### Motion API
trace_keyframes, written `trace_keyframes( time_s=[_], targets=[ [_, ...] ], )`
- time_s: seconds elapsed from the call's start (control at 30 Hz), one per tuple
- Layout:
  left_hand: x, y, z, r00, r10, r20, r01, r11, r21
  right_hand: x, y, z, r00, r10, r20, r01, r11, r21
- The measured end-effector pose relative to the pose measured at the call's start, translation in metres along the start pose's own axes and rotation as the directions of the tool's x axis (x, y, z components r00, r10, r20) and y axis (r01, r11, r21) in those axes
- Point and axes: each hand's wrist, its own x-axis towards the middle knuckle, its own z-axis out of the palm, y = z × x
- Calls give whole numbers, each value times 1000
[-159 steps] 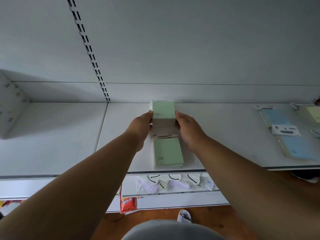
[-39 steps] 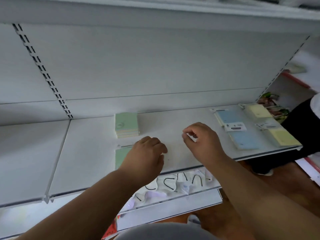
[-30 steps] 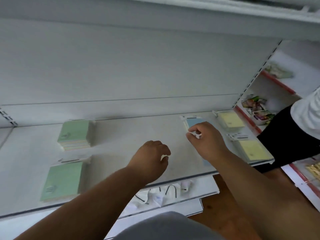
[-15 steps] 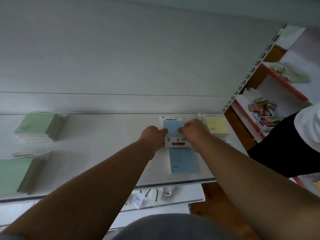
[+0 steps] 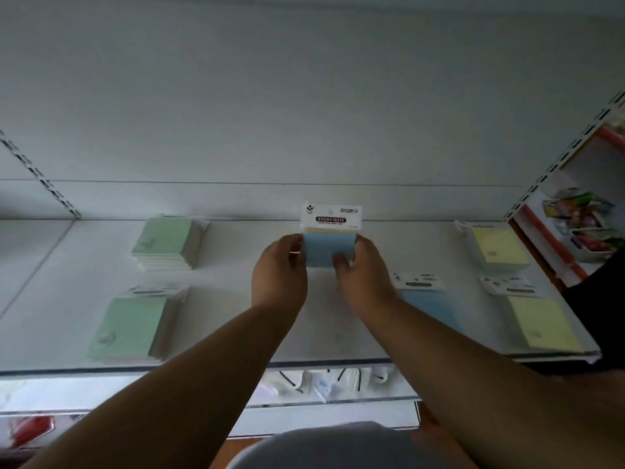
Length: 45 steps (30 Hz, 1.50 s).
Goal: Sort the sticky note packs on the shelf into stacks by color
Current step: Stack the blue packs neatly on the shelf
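A blue sticky note pack (image 5: 327, 247) with a white "STICKY NOTE" header is lifted upright above the white shelf (image 5: 236, 319), held between my left hand (image 5: 280, 270) and my right hand (image 5: 363, 270). Another blue pack (image 5: 426, 304) lies flat on the shelf, partly hidden by my right forearm. At the left stand a green stack (image 5: 165, 242) at the back and a green pack (image 5: 130, 324) in front. On the right lie a yellow stack (image 5: 497, 247) at the back and a yellow pack (image 5: 537, 319) in front.
A lower shelf (image 5: 324, 384) holds small white packaged items. To the right, a neighbouring unit with orange-edged shelves holds colourful goods (image 5: 581, 218). A person in dark clothing (image 5: 605, 299) stands at the right edge. Slotted uprights run along the back panel.
Both hands have lifted the rear blue pack off the shelf and moved it leftward, upright. Before that they left the green stack and reached to the blue packs.
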Motion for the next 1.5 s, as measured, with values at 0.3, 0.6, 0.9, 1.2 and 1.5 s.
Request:
trace_keyframes(
  time_s=[0.3,0.6,0.9,1.2,1.5],
  targets=[
    [8,-30,-6,979,160,124,-180,968,174,-16,-6,30,995,90,-38,-90,996,5],
    [37,-9,-6,954,-63,292,-17,965,262,29,-12,13,995,102,14,-95,958,-270],
    [48,-10,-4,938,-94,335,-56,910,411,47,-5,-2,974,185,128,-99,863,-495],
    [42,-21,-1,894,95,437,-318,823,471,36,10,-24,947,-60,316,225,825,-518],
    [45,-18,8,863,145,484,-387,805,449,40,20,-27,957,-82,280,224,820,-526]
  ],
)
